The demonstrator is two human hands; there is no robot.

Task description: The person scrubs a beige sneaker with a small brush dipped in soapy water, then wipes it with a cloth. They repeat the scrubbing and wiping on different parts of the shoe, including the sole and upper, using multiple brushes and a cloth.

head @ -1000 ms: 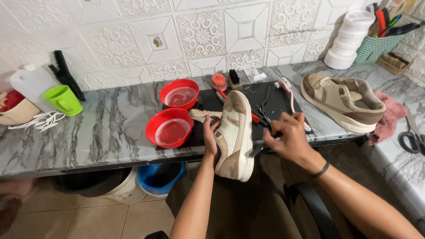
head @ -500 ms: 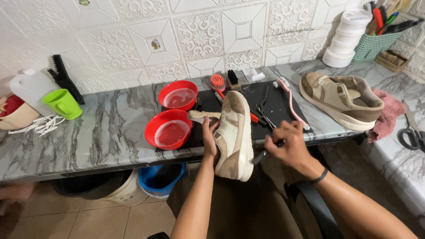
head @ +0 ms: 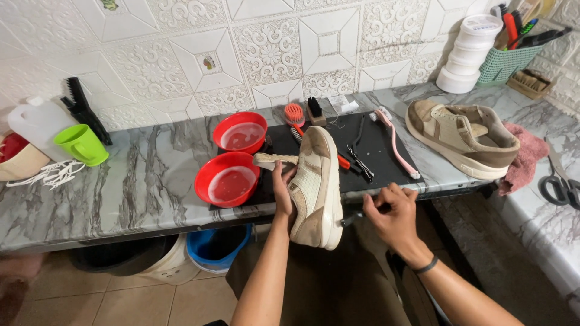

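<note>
Just off the near edge of the marble table, the beige sneaker hangs on its side with its pale sole facing right and its toe pointing away. The left hand grips it from the left, fingers curled over the upper near the tongue, thumb hidden behind. To the right, close beside the sole's heel end, the right hand has its fingers closed around a small dark tool, whose tip just meets the sole edge. Farther back on the table lie a black mat, two red bowls, a pink toothbrush and a second sneaker at the right.
</note>
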